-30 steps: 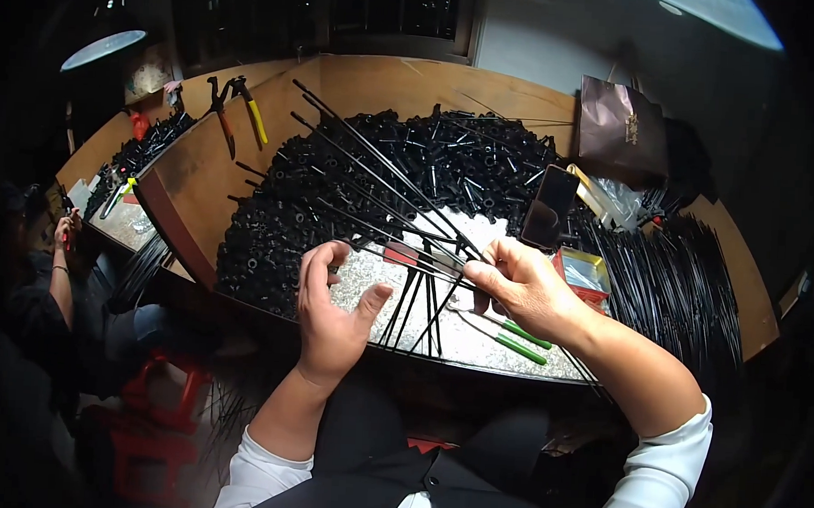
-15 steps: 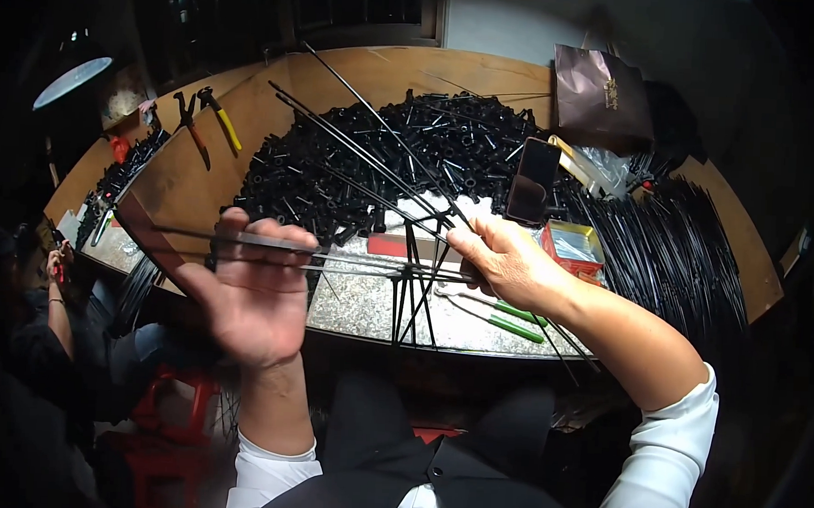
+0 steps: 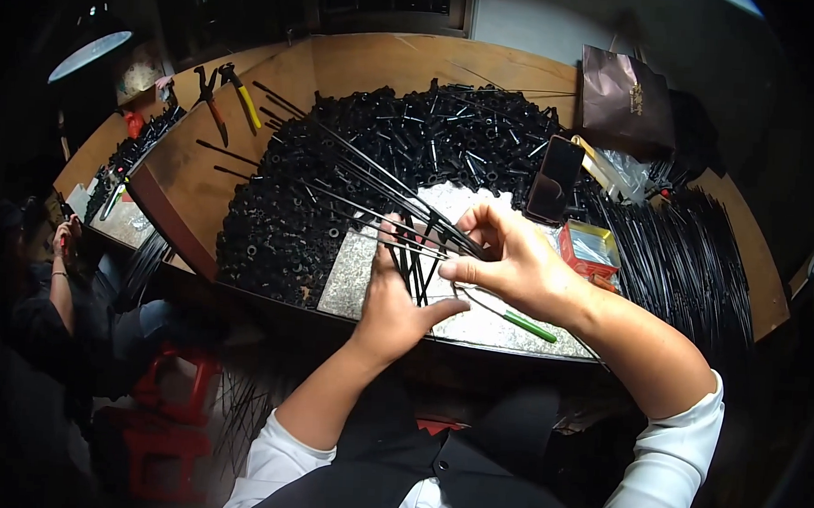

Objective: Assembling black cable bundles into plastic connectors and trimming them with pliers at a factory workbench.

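My right hand is closed on a bundle of thin black rods, gripping it at one end between thumb and fingers. The long rods fan out toward the far left, above a heap of small black parts. Several shorter black rods hang crosswise from the bundle. My left hand is beside these shorter rods, its thumb stretched out to the right and its fingers raised, partly behind the rods. Under my right hand, a tool with a green handle lies partly hidden on the pale work surface.
A phone leans by the heap, near a red and yellow box. Many long black rods lie at the right. Two pliers hang on the left wooden divider. Beyond it, a person's hand holds a red-handled tool.
My left hand has moved right, from the open palm at the left to beside the short rods. The long rods have spread into a wider fan. My right hand keeps its grip.
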